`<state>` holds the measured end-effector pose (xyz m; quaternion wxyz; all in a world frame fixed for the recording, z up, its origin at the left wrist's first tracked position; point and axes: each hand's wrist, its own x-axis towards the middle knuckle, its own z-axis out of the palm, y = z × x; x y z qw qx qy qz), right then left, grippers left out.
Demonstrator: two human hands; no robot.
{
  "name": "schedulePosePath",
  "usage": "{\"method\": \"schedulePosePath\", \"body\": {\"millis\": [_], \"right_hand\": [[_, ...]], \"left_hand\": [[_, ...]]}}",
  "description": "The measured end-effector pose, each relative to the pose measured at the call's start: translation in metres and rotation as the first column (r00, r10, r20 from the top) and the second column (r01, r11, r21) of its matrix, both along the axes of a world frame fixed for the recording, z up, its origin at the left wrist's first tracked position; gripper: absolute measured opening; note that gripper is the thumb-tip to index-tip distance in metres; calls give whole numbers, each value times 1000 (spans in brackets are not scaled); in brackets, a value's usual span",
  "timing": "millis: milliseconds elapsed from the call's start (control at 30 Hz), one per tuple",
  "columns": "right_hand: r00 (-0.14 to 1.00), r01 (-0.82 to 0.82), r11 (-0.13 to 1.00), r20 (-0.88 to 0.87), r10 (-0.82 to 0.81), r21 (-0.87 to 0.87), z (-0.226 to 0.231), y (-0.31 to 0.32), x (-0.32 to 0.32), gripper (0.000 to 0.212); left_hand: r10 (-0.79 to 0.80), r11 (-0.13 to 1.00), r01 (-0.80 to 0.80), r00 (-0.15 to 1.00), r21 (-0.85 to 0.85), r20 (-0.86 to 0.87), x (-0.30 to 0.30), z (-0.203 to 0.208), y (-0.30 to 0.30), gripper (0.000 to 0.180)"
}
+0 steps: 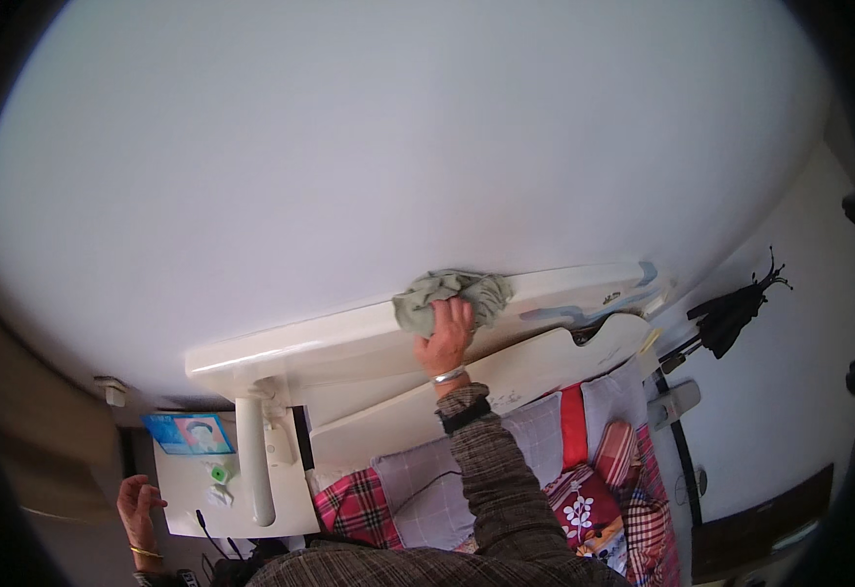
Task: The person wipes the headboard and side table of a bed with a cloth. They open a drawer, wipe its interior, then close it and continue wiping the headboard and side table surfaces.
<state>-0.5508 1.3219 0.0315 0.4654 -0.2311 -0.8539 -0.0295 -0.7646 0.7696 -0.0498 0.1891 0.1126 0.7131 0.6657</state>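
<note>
My right hand [445,338], with a silver bracelet at its wrist, presses a crumpled grey-green cloth [432,289] onto the top ledge of a glossy cream headboard [339,333]. Its fingers are closed over the near side of the cloth, which bunches against the white wall behind. Far to the left, my left hand [139,511] hangs beside a white bedside table [178,484]. A gold bracelet circles that wrist, and the loosely bent fingers are apart with nothing in them.
On the bedside table are a blue picture card [188,433], a small green-and-white box [219,474] and a crumpled tissue [219,496]. Below the headboard lie grey pillows [432,509] and checked bedding [359,509]. A black umbrella [731,318] hangs at the right wall.
</note>
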Motion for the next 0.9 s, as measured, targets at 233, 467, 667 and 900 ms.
{"method": "schedulePosePath", "body": {"millis": [233, 467, 667, 900], "right_hand": [[983, -173, 985, 53, 173, 0, -18, -57, -52, 40], [941, -286, 957, 175, 289, -42, -22, -96, -81, 35], [896, -324, 944, 302, 326, -61, -27, -115, -95, 38], [762, -503, 854, 401, 509, -129, -29, -158, -134, 50]], "left_hand": [[82, 996, -84, 994, 29, 77, 8, -25, -19, 21], [-191, 981, 195, 965, -3, 179, 15, -61, 19, 26], [-460, 849, 476, 879, -228, 123, 20, -107, 86, 57], [-542, 790, 613, 694, 6, 474, 27, -134, 132, 89]]}}
